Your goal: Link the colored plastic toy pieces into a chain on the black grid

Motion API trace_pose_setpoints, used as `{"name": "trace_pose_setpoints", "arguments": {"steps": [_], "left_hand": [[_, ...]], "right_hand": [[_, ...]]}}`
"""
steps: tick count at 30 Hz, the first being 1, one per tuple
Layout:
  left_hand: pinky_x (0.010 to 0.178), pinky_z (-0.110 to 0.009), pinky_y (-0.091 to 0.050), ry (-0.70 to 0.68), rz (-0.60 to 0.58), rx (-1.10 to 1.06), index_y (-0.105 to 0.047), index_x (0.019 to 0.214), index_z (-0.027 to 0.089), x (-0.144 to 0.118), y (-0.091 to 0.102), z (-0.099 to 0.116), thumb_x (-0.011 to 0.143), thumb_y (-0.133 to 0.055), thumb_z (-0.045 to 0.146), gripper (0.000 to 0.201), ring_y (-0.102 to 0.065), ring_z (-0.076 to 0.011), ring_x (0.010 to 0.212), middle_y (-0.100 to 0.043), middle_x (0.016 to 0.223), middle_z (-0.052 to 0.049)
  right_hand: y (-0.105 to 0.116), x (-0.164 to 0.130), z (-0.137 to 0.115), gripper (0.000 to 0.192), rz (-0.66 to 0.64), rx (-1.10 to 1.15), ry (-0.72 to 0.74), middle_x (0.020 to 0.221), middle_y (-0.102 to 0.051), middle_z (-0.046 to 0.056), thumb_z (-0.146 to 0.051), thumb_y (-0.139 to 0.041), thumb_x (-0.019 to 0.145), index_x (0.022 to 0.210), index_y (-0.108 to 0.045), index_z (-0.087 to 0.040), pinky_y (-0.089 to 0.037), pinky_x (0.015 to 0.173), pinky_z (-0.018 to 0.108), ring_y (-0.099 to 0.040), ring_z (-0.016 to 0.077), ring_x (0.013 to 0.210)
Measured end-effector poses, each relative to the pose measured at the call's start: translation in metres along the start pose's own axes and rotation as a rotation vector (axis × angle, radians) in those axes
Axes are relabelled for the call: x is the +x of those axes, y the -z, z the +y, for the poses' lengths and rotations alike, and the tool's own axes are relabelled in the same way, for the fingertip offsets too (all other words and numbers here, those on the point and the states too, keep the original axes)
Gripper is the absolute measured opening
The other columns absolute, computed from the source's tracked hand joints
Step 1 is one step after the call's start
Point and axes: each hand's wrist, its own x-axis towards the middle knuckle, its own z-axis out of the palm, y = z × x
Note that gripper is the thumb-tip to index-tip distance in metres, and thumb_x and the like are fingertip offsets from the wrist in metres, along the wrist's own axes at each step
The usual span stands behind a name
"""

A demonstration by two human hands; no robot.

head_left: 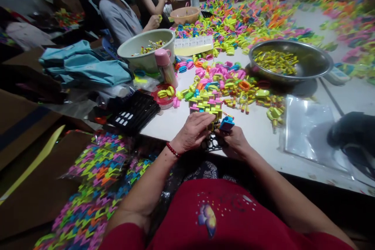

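My left hand (193,132), with a red bead bracelet at the wrist, lies over the near rows of a black tray (213,143) with round-cornered holes. Its fingers curl about a yellow plastic piece (210,126); the thumb is partly hidden. Bright blue plastic, a small clip-like piece (227,123), sticks up from the closed thumb and fingers of my right hand (236,139), close to the tray's right side. Beyond my fingers, yellow-green and pink pieces (206,103) stand in tight rows. The tray's nearest holes show bare.
Loose coloured plastic pieces (222,76) heap across the table. A metal bowl (319,60), pale green basin (124,52), pink-capped bottle (163,58), stacked black trays (136,111) and clear bags (307,125) surround the work. Filled packs (96,164) lie lower left; co-workers sit beyond.
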Motion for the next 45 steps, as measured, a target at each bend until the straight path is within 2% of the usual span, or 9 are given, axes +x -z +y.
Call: {"name": "trace_pose_setpoints", "arguments": {"steps": [9,17,23,26,31,34,36,40,45], "left_hand": [[0.109,-0.044,-0.038,-0.010,-0.028,0.002,-0.038,0.146,0.023,0.000,-0.001,-0.001,0.093,-0.053,0.025,0.055,-0.046,-0.0228,0.132,-0.058,0.136,-0.010],[0.108,-0.042,-0.034,-0.003,-0.080,0.094,-0.037,0.148,0.026,0.006,0.001,0.003,0.094,-0.054,0.028,0.057,-0.044,-0.0246,0.134,-0.046,0.148,-0.010],[0.107,-0.041,-0.029,-0.014,-0.124,0.119,-0.043,0.144,0.025,0.011,0.002,-0.001,0.094,-0.053,0.025,0.051,-0.041,-0.0233,0.138,-0.052,0.144,-0.008],[0.105,-0.041,-0.030,0.003,-0.090,0.098,-0.046,0.142,0.024,0.010,0.002,-0.003,0.093,-0.055,0.024,0.049,-0.044,-0.0234,0.137,-0.054,0.142,-0.008],[0.105,-0.043,-0.031,0.002,-0.068,0.067,-0.048,0.140,0.025,0.008,0.002,-0.004,0.093,-0.055,0.024,0.047,-0.046,-0.0237,0.136,-0.057,0.139,-0.009],[0.105,-0.043,-0.031,0.011,-0.053,0.050,-0.048,0.140,0.025,0.009,0.001,-0.005,0.093,-0.055,0.024,0.047,-0.046,-0.0241,0.135,-0.057,0.139,-0.009],[0.105,-0.044,-0.031,0.020,-0.047,0.043,-0.048,0.140,0.025,0.009,0.001,-0.005,0.093,-0.055,0.024,0.048,-0.046,-0.0246,0.135,-0.057,0.138,-0.009],[0.106,-0.043,-0.030,0.033,-0.049,0.031,-0.050,0.138,0.025,0.008,0.000,-0.002,0.093,-0.056,0.028,0.046,-0.045,-0.0240,0.136,-0.058,0.137,-0.009],[0.107,-0.043,-0.030,0.049,-0.045,0.031,-0.051,0.137,0.024,0.007,-0.002,-0.001,0.094,-0.055,0.031,0.043,-0.043,-0.0221,0.137,-0.058,0.137,-0.008]], "right_hand": [[0.006,0.017,0.003,0.022,-0.172,-0.403,0.320,0.092,-0.070,0.008,-0.018,-0.051,0.085,0.097,-0.069,-0.018,-0.047,0.072,0.028,-0.062,0.0204,0.081],[0.002,0.026,-0.002,0.019,-0.245,-0.466,0.375,0.090,-0.067,0.008,-0.021,-0.055,0.085,0.099,-0.069,-0.018,-0.044,0.067,0.026,-0.059,0.0198,0.076],[-0.002,0.024,-0.006,0.011,-0.212,-0.491,0.334,0.088,-0.065,0.007,-0.022,-0.058,0.089,0.090,-0.067,-0.016,-0.046,0.072,0.026,-0.059,0.0178,0.078],[0.024,0.014,0.004,0.015,-0.094,-0.443,0.319,0.096,-0.065,0.007,-0.024,-0.059,0.091,0.103,-0.065,-0.018,-0.047,0.077,0.027,-0.061,0.0171,0.084],[0.111,-0.006,0.045,0.022,0.374,-0.721,0.006,0.103,-0.062,0.014,-0.030,-0.060,0.088,0.106,-0.059,-0.018,-0.047,0.079,0.037,-0.061,0.0272,0.094],[0.146,-0.006,0.059,0.015,0.425,-0.763,-0.136,0.089,-0.062,0.014,-0.025,-0.060,0.085,0.098,-0.059,-0.018,-0.044,0.073,0.040,-0.061,0.0294,0.084],[0.153,-0.002,0.059,0.013,0.416,-0.755,-0.201,0.083,-0.063,0.014,-0.022,-0.056,0.085,0.097,-0.059,-0.017,-0.043,0.071,0.041,-0.060,0.0290,0.078],[0.133,0.004,0.042,0.021,0.389,-0.605,-0.164,0.089,-0.064,0.016,-0.025,-0.050,0.086,0.100,-0.061,-0.014,-0.043,0.074,0.042,-0.059,0.0281,0.080],[0.070,-0.004,0.013,0.028,0.140,-0.188,-0.055,0.086,-0.070,0.007,-0.043,-0.057,0.085,0.093,-0.065,-0.017,-0.049,0.068,0.032,-0.062,0.0196,0.072]]}}
